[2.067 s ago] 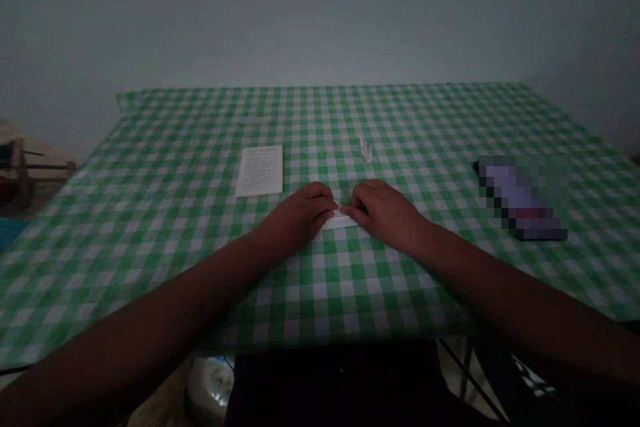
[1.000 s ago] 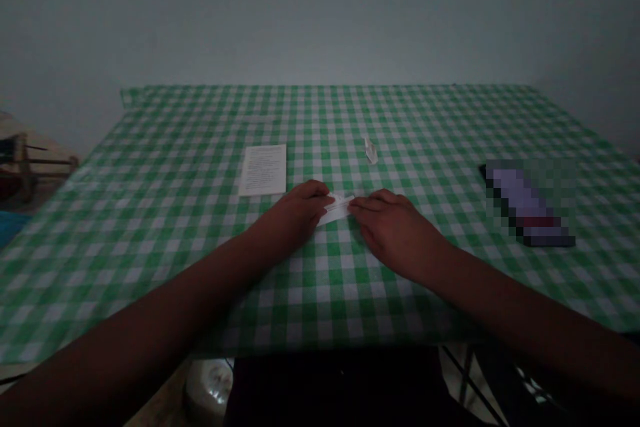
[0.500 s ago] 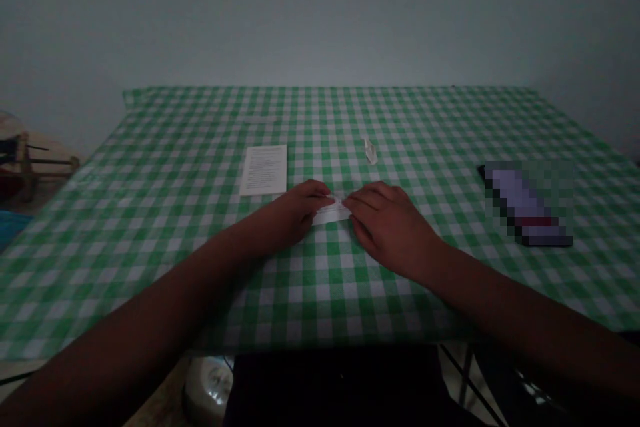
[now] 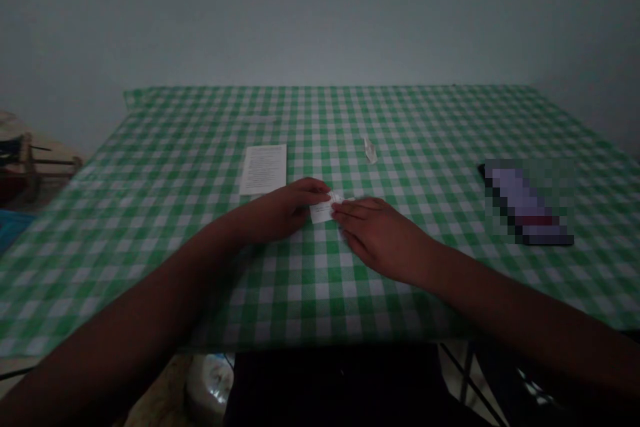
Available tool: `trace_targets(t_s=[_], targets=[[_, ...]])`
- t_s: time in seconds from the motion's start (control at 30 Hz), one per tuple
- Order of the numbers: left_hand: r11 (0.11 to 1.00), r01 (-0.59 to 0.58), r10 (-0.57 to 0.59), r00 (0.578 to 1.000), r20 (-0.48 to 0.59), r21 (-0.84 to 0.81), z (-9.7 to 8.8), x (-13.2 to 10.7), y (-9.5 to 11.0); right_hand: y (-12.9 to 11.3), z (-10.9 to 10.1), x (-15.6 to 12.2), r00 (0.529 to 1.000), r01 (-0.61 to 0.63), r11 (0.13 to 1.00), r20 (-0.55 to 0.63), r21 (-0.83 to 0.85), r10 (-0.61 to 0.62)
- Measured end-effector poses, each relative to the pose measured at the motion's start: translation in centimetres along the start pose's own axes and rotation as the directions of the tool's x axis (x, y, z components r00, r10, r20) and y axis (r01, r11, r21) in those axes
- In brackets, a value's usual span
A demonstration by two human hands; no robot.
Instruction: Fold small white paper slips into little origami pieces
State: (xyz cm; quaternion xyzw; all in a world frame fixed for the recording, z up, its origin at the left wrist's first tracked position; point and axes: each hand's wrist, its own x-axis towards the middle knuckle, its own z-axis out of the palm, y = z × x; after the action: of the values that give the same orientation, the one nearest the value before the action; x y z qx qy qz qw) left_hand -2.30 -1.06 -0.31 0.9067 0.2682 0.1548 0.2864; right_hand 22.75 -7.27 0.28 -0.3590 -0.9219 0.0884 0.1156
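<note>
A small white sheet of paper [image 4: 321, 212] with faint print lies between my hands, low over the tablecloth. Its upper edge looks folded or crumpled. My left hand [image 4: 295, 207] pinches the paper's left side with thumb and fingers. From the right, my right hand [image 4: 377, 233] presses its bunched fingertips on the paper near the fold and covers its right part. Just beyond my left hand lies a stack of printed paper sheets [image 4: 264, 170].
A green and white checked tablecloth [image 4: 320, 307] covers the table. A small crumpled paper piece [image 4: 370, 151] lies farther back. On the right is a dark, blurred-out phone-like object [image 4: 527, 207]. A pale strip [image 4: 259, 119] lies at the back left. A wall stands behind.
My right hand has slid left and slightly toward me along the paper, its fingertips closer to my left hand. The paper's fold now looks more bunched. My left hand has barely moved.
</note>
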Motion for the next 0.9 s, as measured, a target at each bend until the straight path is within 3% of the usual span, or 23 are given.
trace_targets(t_s=[0.17, 0.23, 0.33, 0.4, 0.47, 0.67, 0.9], targets=[[0.999, 0.009, -0.004, 0.994, -0.108, 0.04, 0.0, 0.2, 1.2, 0.7, -0.2, 0.4, 0.997, 0.031, 0.99, -0.078, 0.14, -0.02], [0.995, 0.024, -0.012, 0.993, -0.113, 0.099, 0.3, 0.4, 1.5, 0.9, -0.5, 0.5, 0.99, -0.001, 0.986, -0.139, 0.169, 0.025], [0.987, 0.034, -0.018, 0.995, -0.103, 0.154, 0.9, 0.8, 1.5, 1.3, -1.4, 0.3, 0.948, -0.195, 0.979, -0.244, 0.062, 0.204], [0.988, 0.027, -0.011, 0.994, -0.107, 0.154, 1.1, 0.9, 1.3, 1.5, -2.0, 0.2, 0.913, -0.34, 0.94, -0.254, -0.042, 0.319], [0.987, 0.02, -0.002, 0.993, -0.115, 0.159, 1.2, 0.9, 1.1, 1.6, -2.5, 0.0, 0.902, -0.401, 0.911, -0.217, -0.095, 0.374], [0.982, 0.017, 0.008, 0.991, -0.134, 0.188, 1.4, 1.0, 0.9, 1.6, -2.0, 0.1, 0.938, -0.342, 0.939, -0.071, -0.04, 0.339], [0.985, 0.003, 0.024, 0.988, -0.151, 0.175, 1.6, 1.0, 0.7, 2.1, -0.7, 0.4, 0.921, -0.338, 0.923, -0.137, 0.183, 0.364]])
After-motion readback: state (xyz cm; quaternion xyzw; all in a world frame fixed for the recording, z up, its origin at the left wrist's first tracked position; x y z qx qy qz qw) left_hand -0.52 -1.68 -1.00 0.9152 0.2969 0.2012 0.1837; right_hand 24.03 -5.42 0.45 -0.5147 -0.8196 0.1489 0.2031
